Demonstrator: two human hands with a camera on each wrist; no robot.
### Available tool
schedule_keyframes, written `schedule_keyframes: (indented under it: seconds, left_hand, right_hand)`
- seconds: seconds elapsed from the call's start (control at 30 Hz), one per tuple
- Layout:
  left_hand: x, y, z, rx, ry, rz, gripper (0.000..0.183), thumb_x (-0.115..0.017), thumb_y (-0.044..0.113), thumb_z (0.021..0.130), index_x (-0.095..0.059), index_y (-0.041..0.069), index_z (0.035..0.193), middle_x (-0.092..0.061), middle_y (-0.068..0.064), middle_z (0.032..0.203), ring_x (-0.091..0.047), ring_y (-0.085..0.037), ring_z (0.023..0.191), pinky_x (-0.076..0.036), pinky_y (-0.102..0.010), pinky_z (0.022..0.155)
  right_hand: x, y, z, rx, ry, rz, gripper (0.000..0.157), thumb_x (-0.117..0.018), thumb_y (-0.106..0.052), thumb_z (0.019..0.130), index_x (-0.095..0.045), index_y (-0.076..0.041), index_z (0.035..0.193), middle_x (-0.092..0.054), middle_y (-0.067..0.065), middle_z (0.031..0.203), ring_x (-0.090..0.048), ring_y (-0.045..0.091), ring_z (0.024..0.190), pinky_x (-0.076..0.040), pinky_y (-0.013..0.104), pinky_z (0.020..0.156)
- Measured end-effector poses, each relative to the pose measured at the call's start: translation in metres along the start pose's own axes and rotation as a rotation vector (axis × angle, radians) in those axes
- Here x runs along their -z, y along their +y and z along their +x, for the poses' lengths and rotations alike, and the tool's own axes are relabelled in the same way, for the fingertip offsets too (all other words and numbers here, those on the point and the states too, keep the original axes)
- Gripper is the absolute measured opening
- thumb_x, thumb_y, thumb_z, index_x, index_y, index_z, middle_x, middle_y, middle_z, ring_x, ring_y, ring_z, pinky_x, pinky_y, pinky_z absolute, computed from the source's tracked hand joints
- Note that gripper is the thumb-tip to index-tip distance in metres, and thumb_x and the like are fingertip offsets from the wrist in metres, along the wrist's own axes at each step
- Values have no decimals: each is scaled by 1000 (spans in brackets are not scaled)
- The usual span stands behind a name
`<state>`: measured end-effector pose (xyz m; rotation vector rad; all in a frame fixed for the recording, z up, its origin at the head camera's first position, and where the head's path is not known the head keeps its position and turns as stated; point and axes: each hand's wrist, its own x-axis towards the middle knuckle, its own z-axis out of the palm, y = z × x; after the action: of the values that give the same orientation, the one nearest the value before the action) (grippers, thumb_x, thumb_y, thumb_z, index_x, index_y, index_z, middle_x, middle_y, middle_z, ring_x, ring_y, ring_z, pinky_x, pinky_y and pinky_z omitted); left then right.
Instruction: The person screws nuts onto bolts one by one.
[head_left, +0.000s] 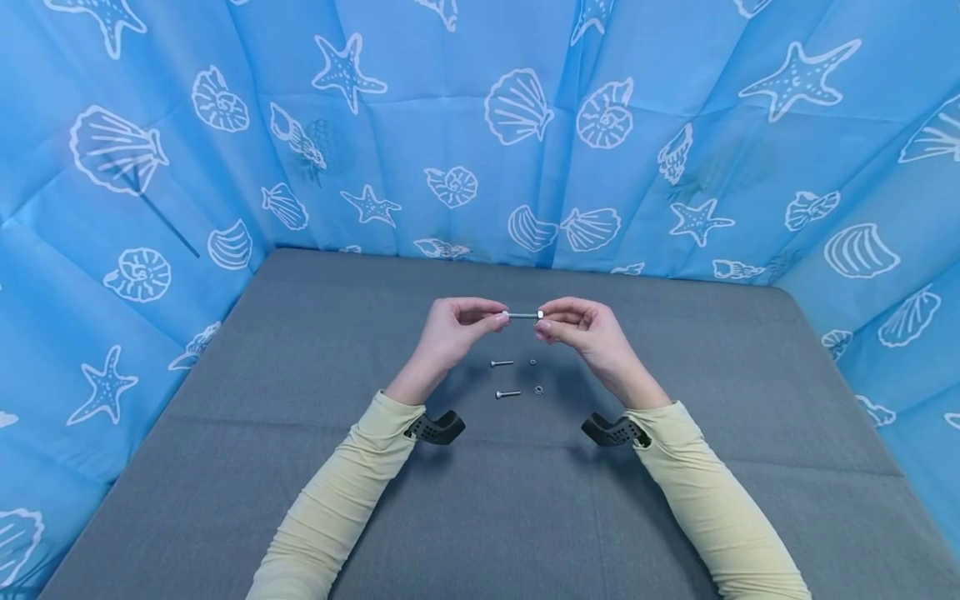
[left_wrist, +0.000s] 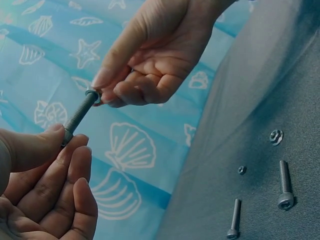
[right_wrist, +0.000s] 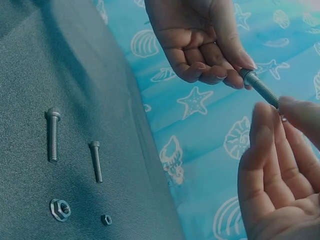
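Observation:
Above the table, a long silver bolt is held level between both hands. My left hand pinches it at its head end between thumb and fingers. With thumb and fingertips, my right hand pinches a nut at the bolt's other end. In the left wrist view the nut's flange sits around the tip of the threaded shank. How far it is threaded on, I cannot tell. The right wrist view shows the bolt head at the left hand's fingertips; the right fingers partly cover the nut.
On the grey table below the hands lie a smaller bolt with a small nut to its right. Nearer me lie a thicker bolt and a flange nut. A blue shell-patterned curtain hangs behind.

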<state>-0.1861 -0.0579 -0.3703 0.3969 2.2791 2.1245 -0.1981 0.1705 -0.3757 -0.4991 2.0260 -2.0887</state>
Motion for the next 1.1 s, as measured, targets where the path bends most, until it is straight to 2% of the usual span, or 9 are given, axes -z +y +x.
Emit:
schedule_keyframes:
  seconds: [0.1,0.2,0.33,0.43,0.57,0.67,0.8,0.93,1.1]
  left_hand:
    - [-1,-1,1,-6,-1,-5,19,-74,16,86,-74,3,99,-72,-6,90,-69,-19,84,-55,-33,76]
    - [-2,-2,1,-11,-4,-10,18,-74,15,86,-73,3,99,-72,-7,89,-69,-21,85,-56,-33,76]
    - [-3,-2,2,-22,-5,-19,17,-73,13,86,-73,1,99,-72,-8,89,-69,-26,87,-56,-32,76]
    - [-3,-3,3,-24,-6,-20,17,-73,12,86,-73,1,99,-72,-8,89,-69,-25,86,-56,-33,77]
    - [-3,-5,2,-15,-11,-13,17,-73,13,87,-73,2,100,-72,-7,90,-69,-23,87,-55,-38,80]
    - [-5,-6,1,-2,-12,-7,16,-73,13,87,-73,3,100,-72,-6,91,-69,-23,87,-54,-43,82]
    - [-6,-7,1,4,-10,-3,17,-73,13,87,-73,3,100,-72,-7,91,-69,-23,87,-55,-39,80]
    - [-6,-5,2,-4,-11,-2,19,-72,13,87,-73,0,101,-72,-10,91,-69,-26,87,-56,-32,76]
    - [-4,-4,2,8,2,-3,20,-72,14,87,-72,1,102,-72,-10,92,-68,-29,89,-55,-32,77]
  right_hand:
    - [0,0,0,-44,15,-43,19,-68,-13,91,-65,-2,105,-70,9,91,-67,17,79,-55,29,72]
    - [0,0,-1,-73,2,-37,25,-68,-15,91,-62,-1,112,-70,11,95,-68,19,82,-55,30,75]
    - [1,0,-2,-54,-36,-5,36,-67,-11,91,-55,0,123,-68,14,102,-68,21,91,-55,34,81]
    - [1,-1,-3,-39,-46,3,35,-67,-9,91,-55,-2,123,-68,17,105,-68,23,93,-54,38,84]
    - [1,0,-4,-42,-41,19,29,-66,-6,91,-57,3,117,-69,17,100,-69,21,89,-54,39,82]
    - [0,2,-4,-79,-25,2,30,-65,-8,92,-55,9,115,-71,11,93,-69,17,82,-56,33,77]
    - [2,3,-5,-126,-10,-58,37,-66,-15,92,-54,8,119,-71,8,94,-68,16,81,-56,34,77]
    - [4,2,-5,-88,-27,-55,37,-67,-12,91,-53,-1,124,-67,17,105,-68,23,91,-53,44,85]
    - [2,-1,-2,-30,-43,-19,30,-67,-6,90,-57,-1,118,-67,18,103,-68,24,91,-54,42,83]
